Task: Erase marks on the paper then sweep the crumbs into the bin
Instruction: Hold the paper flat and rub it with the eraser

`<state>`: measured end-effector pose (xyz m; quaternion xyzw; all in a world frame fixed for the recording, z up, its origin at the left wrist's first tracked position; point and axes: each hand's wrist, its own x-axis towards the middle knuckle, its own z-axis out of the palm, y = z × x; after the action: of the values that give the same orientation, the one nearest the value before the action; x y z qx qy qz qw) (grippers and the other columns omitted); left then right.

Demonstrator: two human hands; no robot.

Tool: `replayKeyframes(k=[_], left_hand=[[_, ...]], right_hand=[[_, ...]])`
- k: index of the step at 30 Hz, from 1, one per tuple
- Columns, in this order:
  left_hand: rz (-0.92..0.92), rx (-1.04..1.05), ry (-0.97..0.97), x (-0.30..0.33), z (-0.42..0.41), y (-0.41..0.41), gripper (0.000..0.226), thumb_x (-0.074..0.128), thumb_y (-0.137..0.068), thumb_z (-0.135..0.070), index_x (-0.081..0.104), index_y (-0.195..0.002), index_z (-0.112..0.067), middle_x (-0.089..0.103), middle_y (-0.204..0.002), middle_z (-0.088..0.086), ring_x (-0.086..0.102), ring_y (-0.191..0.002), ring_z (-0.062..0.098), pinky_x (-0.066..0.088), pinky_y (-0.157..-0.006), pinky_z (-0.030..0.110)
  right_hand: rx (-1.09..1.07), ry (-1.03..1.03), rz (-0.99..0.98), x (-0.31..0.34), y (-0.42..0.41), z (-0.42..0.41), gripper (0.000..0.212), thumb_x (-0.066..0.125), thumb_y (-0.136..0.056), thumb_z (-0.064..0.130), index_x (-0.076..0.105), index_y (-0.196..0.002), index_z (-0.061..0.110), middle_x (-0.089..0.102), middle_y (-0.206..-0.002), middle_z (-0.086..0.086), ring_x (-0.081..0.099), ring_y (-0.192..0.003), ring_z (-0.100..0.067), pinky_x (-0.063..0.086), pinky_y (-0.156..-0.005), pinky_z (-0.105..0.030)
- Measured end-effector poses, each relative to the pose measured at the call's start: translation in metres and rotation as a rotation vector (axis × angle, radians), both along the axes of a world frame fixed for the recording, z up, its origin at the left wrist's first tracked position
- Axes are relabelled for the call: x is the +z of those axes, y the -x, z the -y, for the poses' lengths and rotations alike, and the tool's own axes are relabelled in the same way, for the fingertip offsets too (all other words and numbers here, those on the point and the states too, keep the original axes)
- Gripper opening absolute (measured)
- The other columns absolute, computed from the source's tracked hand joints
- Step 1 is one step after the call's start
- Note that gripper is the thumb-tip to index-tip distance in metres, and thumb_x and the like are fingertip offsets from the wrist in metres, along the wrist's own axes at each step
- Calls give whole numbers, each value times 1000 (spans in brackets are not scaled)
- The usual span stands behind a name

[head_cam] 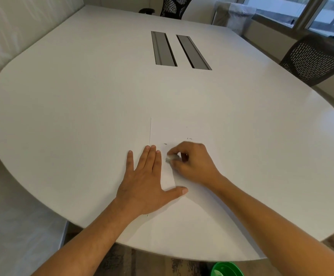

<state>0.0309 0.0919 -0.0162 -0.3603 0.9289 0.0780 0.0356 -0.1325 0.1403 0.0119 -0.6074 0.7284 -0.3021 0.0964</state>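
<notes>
No text, label, brand, number or sign can be read anywhere in the view. The paper (182, 134), at the lower middle of the frame, carries only a few short dark specks and strokes near its middle, too small and faint to tell as letters or figures.

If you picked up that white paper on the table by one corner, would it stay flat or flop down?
It would probably flop: the white sheet of paper lies thin and flat against the white table, its edge barely showing. It likely slides easily too, since the left hand presses flat on it while the right hand rubs with the small grey eraser. It seems very light.
</notes>
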Motion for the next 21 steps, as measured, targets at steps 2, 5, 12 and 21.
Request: replayKeyframes(k=[2, 5, 12, 21], left_hand=[[-1, 1, 9, -1, 1, 0, 123, -2, -63, -97, -18, -152, -12, -23, -161, 4, -29, -145, 17, -12, -116, 57], [13, -2, 8, -1, 1, 0, 124, -3, -63, -96, -18, -152, -11, -23, -161, 5, -28, -145, 19, -12, -116, 57], [46, -3, 12, 3, 1, 0, 127, -11, -57, -96, -19, -151, -11, -23, -160, 6, -26, -146, 21, -10, -116, 59], [14, 4, 9, 0, -1, 0, 123, -2, -63, -97, -20, -150, -11, -24, -160, 5, -27, -145, 18, -11, -116, 57]], right_hand=[[25, -17, -6, -2, -3, -16, 18, 69, -76, 9, 74, -91, 18, 61, -79, 16, 53, -66, 7, 38, -62, -4], [-28, -8, 8, -2, 5, -17, 19, 69, -77, 11, 75, -93, 18, 62, -82, 17, 54, -69, 10, 36, -62, -3], [-293, 41, 79, 5, 40, 13, 12, 70, -81, 15, 76, -91, 13, 72, -85, 3, 51, -57, 6, 44, -68, -19], [-10, 13, -5, -6, -4, -52, 21, 69, -74, 8, 75, -91, 18, 67, -84, 14, 53, -69, 4, 38, -65, -6]])
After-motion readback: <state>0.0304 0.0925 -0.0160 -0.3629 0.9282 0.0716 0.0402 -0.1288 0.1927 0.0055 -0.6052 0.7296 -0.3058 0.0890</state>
